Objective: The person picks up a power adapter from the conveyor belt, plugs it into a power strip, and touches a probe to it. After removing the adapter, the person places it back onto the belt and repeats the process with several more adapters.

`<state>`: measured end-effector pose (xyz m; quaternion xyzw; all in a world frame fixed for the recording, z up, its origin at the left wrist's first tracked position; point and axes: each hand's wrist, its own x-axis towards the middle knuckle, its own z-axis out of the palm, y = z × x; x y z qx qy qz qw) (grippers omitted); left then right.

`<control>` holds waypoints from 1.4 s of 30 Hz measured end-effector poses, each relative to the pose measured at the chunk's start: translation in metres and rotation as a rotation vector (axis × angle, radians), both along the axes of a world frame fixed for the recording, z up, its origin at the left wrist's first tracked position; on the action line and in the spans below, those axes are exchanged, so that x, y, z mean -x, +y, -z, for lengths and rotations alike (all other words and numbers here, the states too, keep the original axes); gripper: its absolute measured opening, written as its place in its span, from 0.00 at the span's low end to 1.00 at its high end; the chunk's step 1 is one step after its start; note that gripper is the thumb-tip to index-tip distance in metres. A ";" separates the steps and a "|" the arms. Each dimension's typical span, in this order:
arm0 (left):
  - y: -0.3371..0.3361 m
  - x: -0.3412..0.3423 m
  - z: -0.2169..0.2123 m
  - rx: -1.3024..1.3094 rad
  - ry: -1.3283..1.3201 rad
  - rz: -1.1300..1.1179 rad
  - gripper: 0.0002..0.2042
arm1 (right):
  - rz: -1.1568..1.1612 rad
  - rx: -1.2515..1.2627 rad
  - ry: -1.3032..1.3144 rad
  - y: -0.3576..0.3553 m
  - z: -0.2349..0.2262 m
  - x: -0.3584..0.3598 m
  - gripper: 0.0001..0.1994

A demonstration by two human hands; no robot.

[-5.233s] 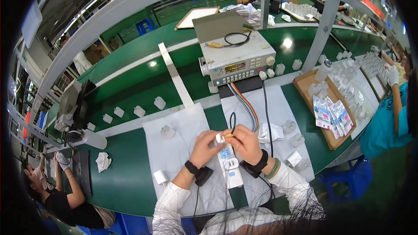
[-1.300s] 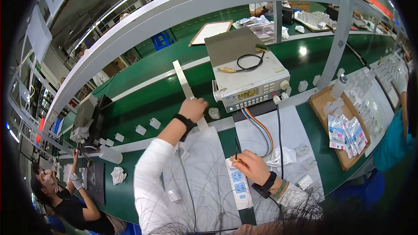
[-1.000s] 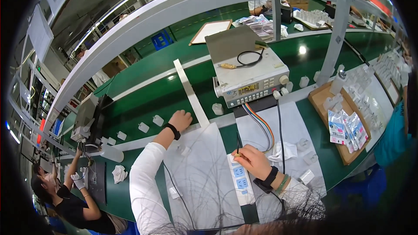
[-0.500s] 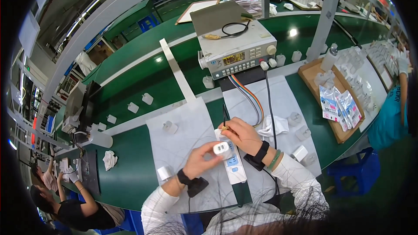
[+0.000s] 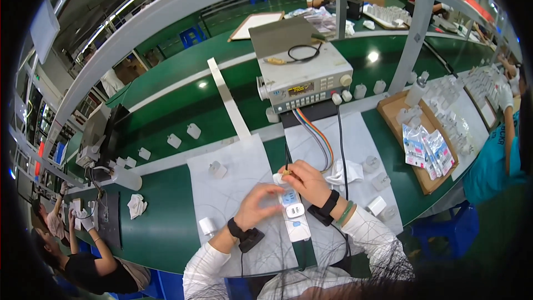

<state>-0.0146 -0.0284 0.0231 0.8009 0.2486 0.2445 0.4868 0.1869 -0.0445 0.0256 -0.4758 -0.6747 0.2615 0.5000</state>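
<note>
Yellow lettering glows on the tester's (image 5: 327, 72) screen (image 5: 300, 89) and coloured print covers the packets (image 5: 426, 151), while on the bench (image 5: 164, 225) the left hand (image 5: 255, 205), thumb and fingers parted, is just beside a white charger (image 5: 295, 210) on the power strip (image 5: 300, 233), and the right hand (image 5: 310, 183) pinches a gold plug (image 5: 287, 172).

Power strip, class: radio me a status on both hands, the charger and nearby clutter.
Left hand open, beside power strip. Right hand pinching gold-coloured connector. White two-port charger on power strip. Crumpled white cloth near right hand.
</note>
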 end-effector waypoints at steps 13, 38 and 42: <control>0.031 -0.020 0.024 -0.124 0.080 -0.284 0.19 | 0.024 -0.023 0.101 -0.039 -0.040 -0.014 0.06; 0.238 -0.038 0.001 -0.772 0.863 -0.260 0.14 | -0.185 0.135 -0.005 -0.068 -0.003 -0.006 0.11; 0.228 -0.054 -0.025 -0.647 0.877 -0.319 0.12 | -0.196 0.182 0.040 -0.071 -0.005 -0.009 0.12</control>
